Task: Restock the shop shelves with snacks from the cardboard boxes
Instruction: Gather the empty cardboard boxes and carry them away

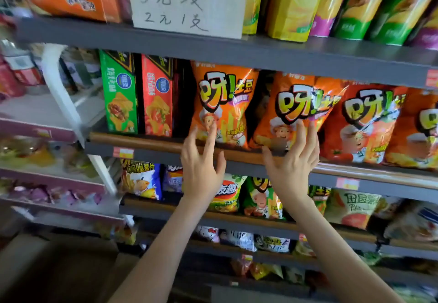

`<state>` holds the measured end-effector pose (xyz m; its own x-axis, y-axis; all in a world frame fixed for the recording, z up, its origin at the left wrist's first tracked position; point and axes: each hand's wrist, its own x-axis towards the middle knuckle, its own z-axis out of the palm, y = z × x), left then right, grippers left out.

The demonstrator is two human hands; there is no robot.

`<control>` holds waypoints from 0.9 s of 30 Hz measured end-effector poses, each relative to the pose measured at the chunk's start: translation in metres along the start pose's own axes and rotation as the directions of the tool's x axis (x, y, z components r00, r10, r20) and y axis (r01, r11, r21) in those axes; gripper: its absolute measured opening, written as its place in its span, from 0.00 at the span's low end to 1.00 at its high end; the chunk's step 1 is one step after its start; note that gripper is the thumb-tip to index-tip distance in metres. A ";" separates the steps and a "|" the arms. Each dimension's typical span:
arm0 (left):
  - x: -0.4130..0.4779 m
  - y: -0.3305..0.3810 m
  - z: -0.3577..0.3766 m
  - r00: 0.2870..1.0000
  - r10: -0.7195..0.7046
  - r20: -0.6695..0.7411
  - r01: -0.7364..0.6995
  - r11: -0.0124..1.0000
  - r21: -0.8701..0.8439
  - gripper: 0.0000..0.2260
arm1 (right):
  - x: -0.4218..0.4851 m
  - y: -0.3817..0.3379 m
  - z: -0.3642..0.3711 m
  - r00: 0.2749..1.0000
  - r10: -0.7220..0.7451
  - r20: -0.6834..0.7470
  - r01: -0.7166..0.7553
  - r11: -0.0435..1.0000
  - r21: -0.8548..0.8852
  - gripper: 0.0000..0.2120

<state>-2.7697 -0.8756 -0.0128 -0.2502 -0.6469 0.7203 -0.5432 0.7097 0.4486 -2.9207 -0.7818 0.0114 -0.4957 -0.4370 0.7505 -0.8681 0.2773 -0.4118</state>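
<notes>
Orange snack bags stand in a row on the middle shelf [147, 140] behind its wooden front rail. My left hand [201, 167] is raised with straight, spread fingers, the fingertips touching the lower part of one orange bag [220, 99]. My right hand [292, 163] is also spread flat, its fingers against the bottom of the neighbouring orange bag [301, 106], which leans to the left. Neither hand grips anything. More bags of the same kind [369, 118] stand to the right. No cardboard box is in view.
A green box [119, 94] and a red box [157, 96] stand left of the bags. Above, a shelf carries yellow and green packs and a handwritten price sign [187, 10]. Lower shelves hold mixed snack bags [263, 198]. Another rack [47, 127] stands at the left.
</notes>
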 end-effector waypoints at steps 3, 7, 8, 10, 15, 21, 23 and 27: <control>-0.054 -0.021 -0.007 0.993 -0.109 0.054 0.113 0.992 -0.064 0.26 | -0.046 -0.013 0.008 0.976 -0.168 0.135 0.154 0.982 0.112 0.28; -0.145 -0.054 -0.018 0.872 -0.448 0.198 0.447 0.893 0.048 0.26 | -0.118 -0.016 0.035 0.846 -0.244 0.474 0.108 0.949 0.295 0.25; -0.169 -0.059 -0.022 0.808 -0.551 0.208 0.540 0.834 0.113 0.26 | -0.137 -0.014 0.044 0.797 -0.246 0.552 0.079 0.948 0.308 0.25; -0.222 -0.069 -0.034 0.653 -0.732 0.195 0.693 0.681 0.239 0.26 | -0.173 -0.010 0.059 0.685 -0.250 0.684 0.026 0.947 0.320 0.26; -0.343 -0.064 -0.073 0.239 -0.967 0.090 0.894 0.255 0.369 0.26 | -0.252 -0.013 0.084 0.269 -0.310 0.912 0.007 0.947 0.320 0.31; -0.449 -0.066 -0.104 0.014 -1.000 0.012 0.959 0.017 0.284 0.26 | -0.341 -0.030 0.107 0.025 -0.333 0.943 -0.036 0.942 0.333 0.31; -0.487 -0.080 -0.096 -0.052 -0.999 0.006 0.967 -0.049 0.251 0.27 | -0.380 -0.019 0.123 -0.028 -0.286 0.958 0.008 0.958 0.286 0.31; -0.573 -0.124 -0.048 -0.212 -0.977 0.008 0.948 -0.204 0.246 0.32 | -0.474 0.033 0.168 -0.088 -0.172 0.981 0.133 0.974 0.183 0.35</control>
<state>-2.5203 -0.5797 -0.4561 0.5776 -0.5584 -0.5955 -0.3235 -0.8263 0.4611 -2.7194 -0.7095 -0.4452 0.1655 -0.8486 -0.5025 -0.9167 0.0556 -0.3957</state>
